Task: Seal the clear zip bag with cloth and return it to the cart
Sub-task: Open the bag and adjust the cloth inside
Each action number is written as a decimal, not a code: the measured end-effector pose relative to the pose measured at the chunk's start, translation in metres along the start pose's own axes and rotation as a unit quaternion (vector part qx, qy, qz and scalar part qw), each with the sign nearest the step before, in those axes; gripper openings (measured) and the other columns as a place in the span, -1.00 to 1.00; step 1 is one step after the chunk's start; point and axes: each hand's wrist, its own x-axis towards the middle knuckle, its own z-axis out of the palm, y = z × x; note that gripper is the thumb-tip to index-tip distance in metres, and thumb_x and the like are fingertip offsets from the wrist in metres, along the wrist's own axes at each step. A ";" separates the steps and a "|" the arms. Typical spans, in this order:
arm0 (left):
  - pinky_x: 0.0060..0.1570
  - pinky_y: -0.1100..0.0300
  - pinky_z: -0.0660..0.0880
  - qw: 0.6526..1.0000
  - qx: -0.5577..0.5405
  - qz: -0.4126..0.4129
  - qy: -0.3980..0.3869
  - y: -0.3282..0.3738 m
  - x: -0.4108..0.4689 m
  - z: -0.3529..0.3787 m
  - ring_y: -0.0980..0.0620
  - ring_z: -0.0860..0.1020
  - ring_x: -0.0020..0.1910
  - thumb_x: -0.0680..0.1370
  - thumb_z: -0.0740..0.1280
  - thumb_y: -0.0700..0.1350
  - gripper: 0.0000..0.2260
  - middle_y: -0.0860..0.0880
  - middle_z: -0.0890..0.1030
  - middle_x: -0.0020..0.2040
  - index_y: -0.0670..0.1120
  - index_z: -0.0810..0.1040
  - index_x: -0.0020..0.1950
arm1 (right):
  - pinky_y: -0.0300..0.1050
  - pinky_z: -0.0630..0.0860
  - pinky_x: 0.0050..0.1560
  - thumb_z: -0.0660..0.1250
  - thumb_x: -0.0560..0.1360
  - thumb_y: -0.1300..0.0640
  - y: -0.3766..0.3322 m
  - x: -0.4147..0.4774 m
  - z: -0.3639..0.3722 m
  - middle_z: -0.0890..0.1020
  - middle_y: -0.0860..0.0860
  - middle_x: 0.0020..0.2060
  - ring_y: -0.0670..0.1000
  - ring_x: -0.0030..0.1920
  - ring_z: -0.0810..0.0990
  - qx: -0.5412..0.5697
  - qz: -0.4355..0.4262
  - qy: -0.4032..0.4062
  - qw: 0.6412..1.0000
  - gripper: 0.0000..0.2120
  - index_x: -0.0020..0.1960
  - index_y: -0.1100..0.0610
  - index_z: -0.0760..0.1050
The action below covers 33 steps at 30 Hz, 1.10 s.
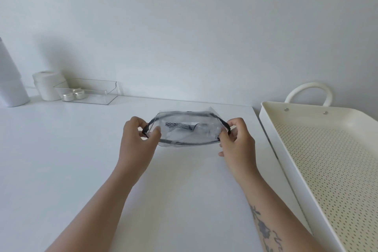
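Observation:
A clear zip bag point(185, 136) with a black zipper band stands on the white table point(61, 159), its mouth gaping wide. Inside lies a black-and-white striped cloth point(180, 126). My left hand point(138, 139) pinches the bag's left end. At the right end, by the zipper's black tab, my right hand point(235, 141) pinches the bag. The cream cart tray point(266, 129) with a perforated floor stands just right of the table.
At the table's back left stand a white bottle point(10, 84), a white roll point(48, 85) and a clear tray point(90, 92) with two small silver-lidded jars. The cart's looped white handle point(308, 92) rises at its far end. A white wall lies behind.

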 end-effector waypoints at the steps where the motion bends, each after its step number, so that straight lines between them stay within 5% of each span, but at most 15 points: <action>1: -0.30 0.17 0.43 0.999 -0.029 -0.025 -0.021 0.001 0.001 -0.003 0.14 0.56 -0.18 0.41 0.38 0.19 -0.75 -0.01 0.58 -0.08 0.10 0.39 -0.13 | 0.10 0.62 -0.47 0.30 0.50 0.13 -0.001 0.001 -0.002 0.50 -0.01 -0.34 0.17 -0.30 0.57 0.024 0.023 -0.009 0.999 -0.85 -0.18 -0.08 0.40; 5: -0.10 0.08 0.55 0.988 -0.128 -0.047 -0.072 0.001 0.006 -0.011 0.08 0.62 -0.15 0.37 0.36 0.36 -0.62 0.00 0.65 -0.13 0.08 0.60 -0.09 | -0.10 0.63 -0.36 0.24 0.47 -0.04 -0.001 0.002 -0.008 0.59 -0.01 -0.08 -0.07 -0.22 0.63 0.144 0.101 -0.125 0.976 -0.87 -0.06 -0.18 0.55; 8: -0.03 0.05 0.56 0.986 -0.126 -0.049 -0.098 -0.001 0.009 -0.016 0.04 0.58 -0.16 0.36 0.38 0.35 -0.59 -0.08 0.64 -0.09 0.01 0.64 -0.14 | -0.15 0.62 -0.28 0.28 0.47 -0.22 -0.002 0.003 -0.008 0.61 -0.12 -0.15 -0.16 -0.21 0.61 0.165 0.074 -0.137 0.974 -0.80 -0.01 -0.18 0.57; 11: -0.06 0.04 0.53 0.974 -0.177 -0.042 -0.135 -0.001 0.010 -0.021 0.01 0.55 -0.18 0.32 0.38 0.40 -0.50 -0.03 0.58 -0.21 -0.04 0.64 -0.16 | -0.18 0.58 -0.23 0.35 0.49 -0.15 -0.001 0.003 -0.009 0.64 -0.05 -0.22 -0.12 -0.19 0.59 0.150 0.038 -0.134 0.979 -0.83 -0.08 -0.06 0.58; 17: -0.18 0.11 0.37 0.966 -0.172 -0.022 -0.193 -0.003 0.012 -0.025 0.05 0.41 -0.27 0.31 0.53 0.17 -0.69 0.09 0.49 -0.30 0.01 0.53 -0.19 | -0.18 0.61 -0.21 0.42 0.48 0.11 0.002 0.006 -0.010 0.60 -0.11 -0.26 -0.05 -0.21 0.60 0.162 0.044 -0.139 0.976 -0.92 -0.15 -0.02 0.54; 21: -0.52 0.37 0.20 0.995 -0.009 0.024 -0.100 -0.006 0.011 -0.016 0.14 0.25 -0.50 0.39 0.50 0.08 -0.67 0.16 0.37 -0.49 -0.03 0.39 -0.26 | -0.11 0.64 -0.34 0.42 0.48 0.12 0.003 0.006 -0.009 0.51 -0.12 -0.40 -0.03 -0.33 0.55 0.098 0.033 -0.100 0.990 -0.88 -0.18 0.01 0.49; 24: -0.51 0.32 0.18 0.995 0.057 0.078 -0.007 -0.005 0.008 -0.009 0.12 0.20 -0.48 0.45 0.44 0.01 -0.62 0.11 0.30 -0.48 -0.06 0.25 -0.30 | 0.06 0.62 -0.36 0.39 0.50 0.10 0.001 0.004 -0.004 0.50 -0.16 -0.44 -0.06 -0.41 0.47 -0.007 -0.021 -0.062 0.998 -0.83 -0.19 0.01 0.42; 27: -0.44 0.15 0.21 0.991 0.087 0.091 0.035 -0.005 0.007 -0.007 0.09 0.20 -0.46 0.49 0.38 0.00 -0.65 0.10 0.30 -0.46 -0.03 0.21 -0.30 | -0.05 0.50 -0.33 0.35 0.52 0.14 -0.003 -0.003 0.006 0.52 -0.05 -0.24 0.00 -0.28 0.53 -0.113 -0.113 0.004 0.987 -0.82 -0.15 -0.03 0.37; 29: -0.44 0.13 0.23 0.990 0.090 0.092 0.051 -0.005 0.007 -0.007 0.08 0.23 -0.45 0.52 0.34 0.00 -0.68 0.09 0.32 -0.45 0.00 0.23 -0.29 | -0.12 0.49 -0.27 0.36 0.52 0.09 -0.008 -0.008 0.010 0.53 -0.05 -0.15 -0.01 -0.19 0.56 -0.113 -0.143 0.024 0.983 -0.88 -0.02 -0.06 0.43; 33: -0.41 0.11 0.30 0.992 0.059 0.092 0.061 -0.003 0.009 -0.009 -0.01 0.35 -0.38 0.55 0.32 -0.01 -0.72 0.01 0.42 -0.33 0.04 0.27 -0.27 | -0.04 0.58 -0.18 0.38 0.49 -0.07 -0.014 -0.007 0.012 0.53 -0.07 -0.13 -0.05 -0.13 0.54 0.005 -0.103 -0.067 0.992 -0.82 0.03 -0.02 0.56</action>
